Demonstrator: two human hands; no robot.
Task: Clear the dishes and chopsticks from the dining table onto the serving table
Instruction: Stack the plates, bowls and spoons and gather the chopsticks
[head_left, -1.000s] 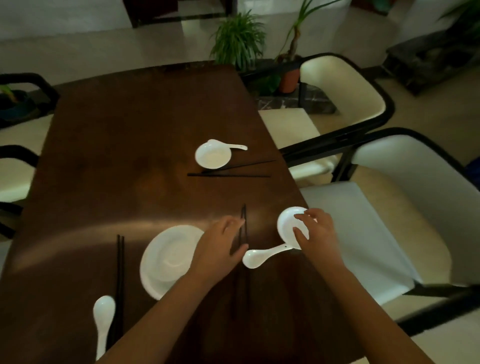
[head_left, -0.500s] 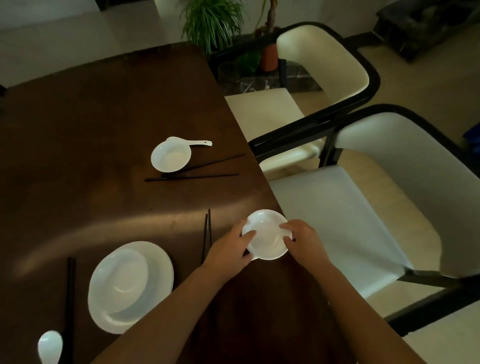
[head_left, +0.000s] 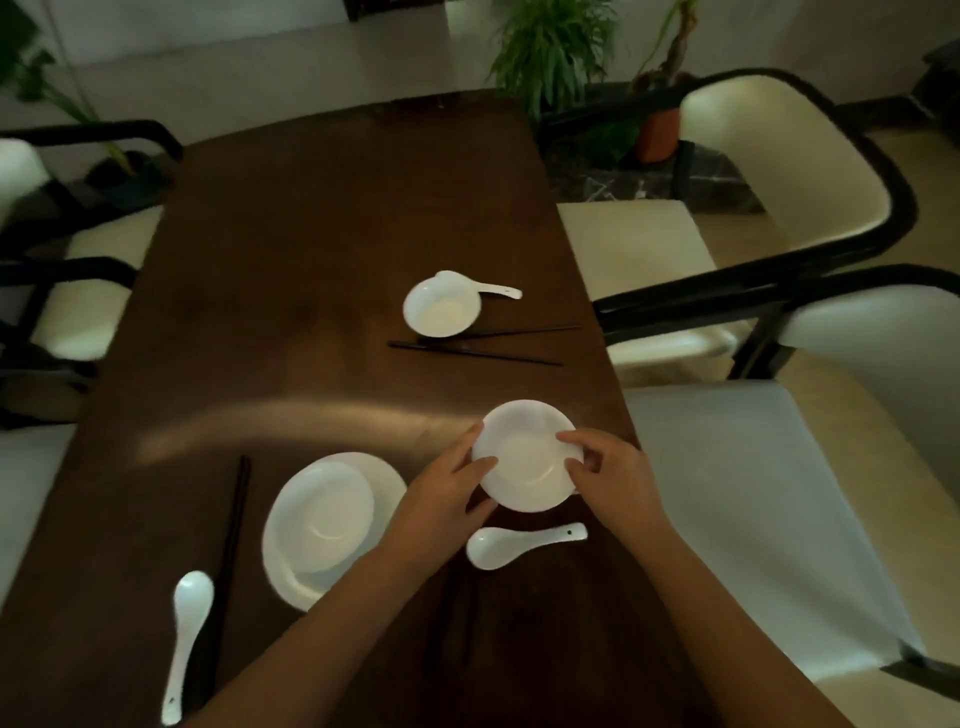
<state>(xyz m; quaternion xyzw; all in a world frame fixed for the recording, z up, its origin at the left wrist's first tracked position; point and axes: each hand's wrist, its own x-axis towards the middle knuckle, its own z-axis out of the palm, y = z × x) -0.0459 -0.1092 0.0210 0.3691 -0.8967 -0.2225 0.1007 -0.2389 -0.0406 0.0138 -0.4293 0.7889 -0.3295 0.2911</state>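
Both hands — left hand (head_left: 441, 499), right hand (head_left: 613, 480) — grip one small bowl (head_left: 527, 457); three spoons (head_left: 524, 545) remain.

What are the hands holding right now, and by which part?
Both hands hold the small white bowl by its rim: left hand on its left edge, right hand on its right edge.
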